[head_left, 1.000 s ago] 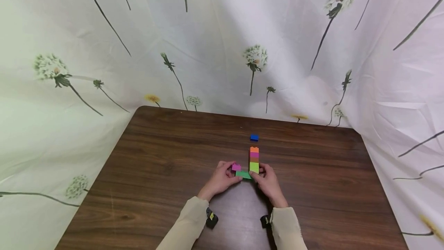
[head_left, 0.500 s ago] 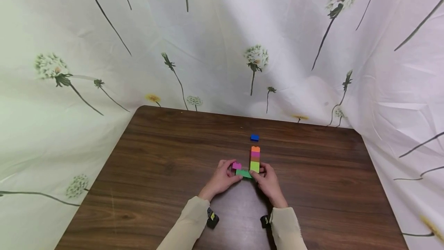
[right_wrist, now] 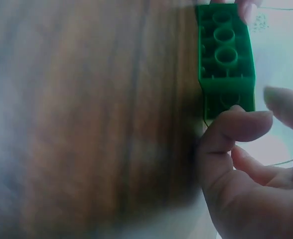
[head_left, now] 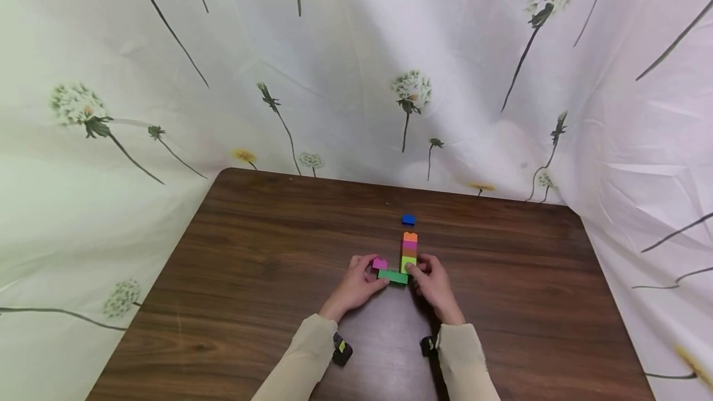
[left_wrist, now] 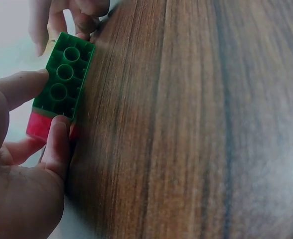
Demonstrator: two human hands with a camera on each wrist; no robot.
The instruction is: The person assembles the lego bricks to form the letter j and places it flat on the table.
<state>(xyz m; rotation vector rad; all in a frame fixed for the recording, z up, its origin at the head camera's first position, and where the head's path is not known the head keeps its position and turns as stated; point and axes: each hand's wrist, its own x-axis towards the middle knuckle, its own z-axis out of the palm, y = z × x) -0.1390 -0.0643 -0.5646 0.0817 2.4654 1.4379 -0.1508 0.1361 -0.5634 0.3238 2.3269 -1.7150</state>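
A toy building-brick assembly lies on the table with its undersides facing me. At the near side is a long green brick (head_left: 393, 277), with a pink brick (head_left: 380, 263) beyond its left end. Beyond its right end runs a row of a lime brick (head_left: 406, 260), a brown brick (head_left: 409, 252), another pink brick (head_left: 410, 244) and an orange brick (head_left: 410, 237). My left hand (head_left: 354, 288) grips the green and pink bricks between thumb and fingers. My right hand (head_left: 437, 286) is at the lime end; in the right wrist view its fingers touch the brick end and the thumb stands off.
A loose blue brick (head_left: 408, 219) lies beyond the orange end of the row. The dark wooden table (head_left: 267, 240) reaches back to a white curtain (head_left: 345, 79) printed with dandelions. Black wrist cameras sit on both cuffs.
My right thumb has slid off the green brick's right end and up over the lime brick, uncovering that end. The right forearm has shifted slightly right; the left hand keeps its grip.
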